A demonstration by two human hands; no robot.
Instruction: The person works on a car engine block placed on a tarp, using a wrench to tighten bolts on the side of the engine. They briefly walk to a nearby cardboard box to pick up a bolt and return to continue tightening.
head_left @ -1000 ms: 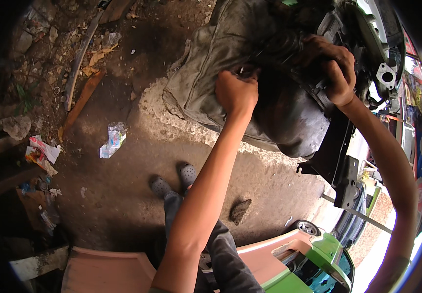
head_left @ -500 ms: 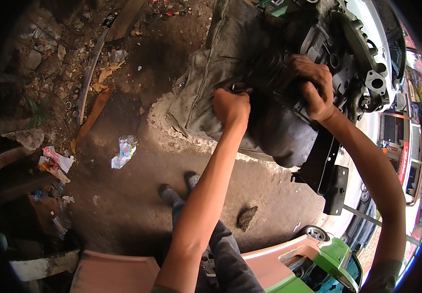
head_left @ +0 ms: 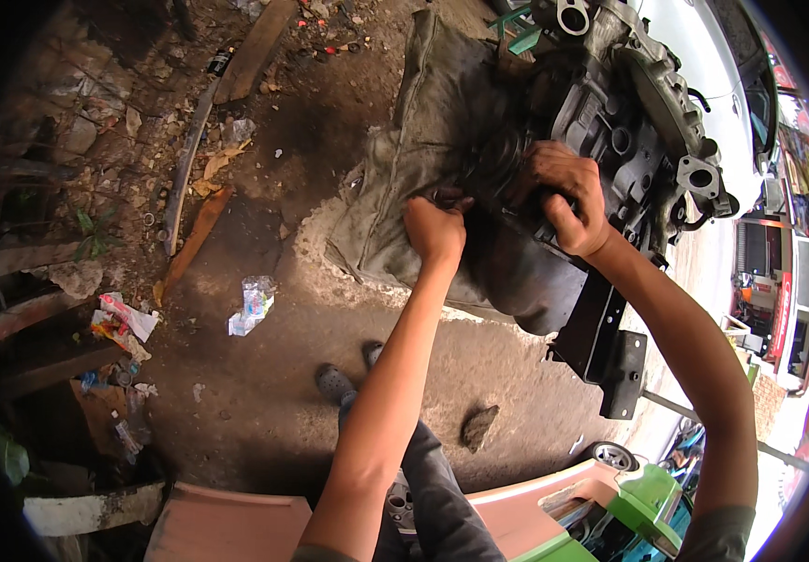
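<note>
A greasy car engine (head_left: 584,122) lies on a dirty grey cloth (head_left: 381,201) spread over the ground. At its left end, by dark round parts that look like pulleys (head_left: 503,155), my left hand (head_left: 434,228) is closed, fingertips curled in shadow. What they grip is too dark to make out. My right hand (head_left: 566,192) is closed over the engine's near side, fingers bent down and thumb to the front; the thing under its palm is hidden. Below the hands bulges a smooth dark rounded casing (head_left: 526,281), next to a black metal bracket (head_left: 592,332).
Wooden strips (head_left: 194,239), rubble and litter cover the ground at left. A crumpled plastic wrapper (head_left: 253,304) and a stone (head_left: 480,427) lie near my feet. Behind the engine stands a white car (head_left: 704,56). Pink and green body panels (head_left: 554,501) are at the lower edge.
The view has shifted slightly, so the ground appears further right and lower. My right hand sits a little further left on the engine; both hands remain closed there.
</note>
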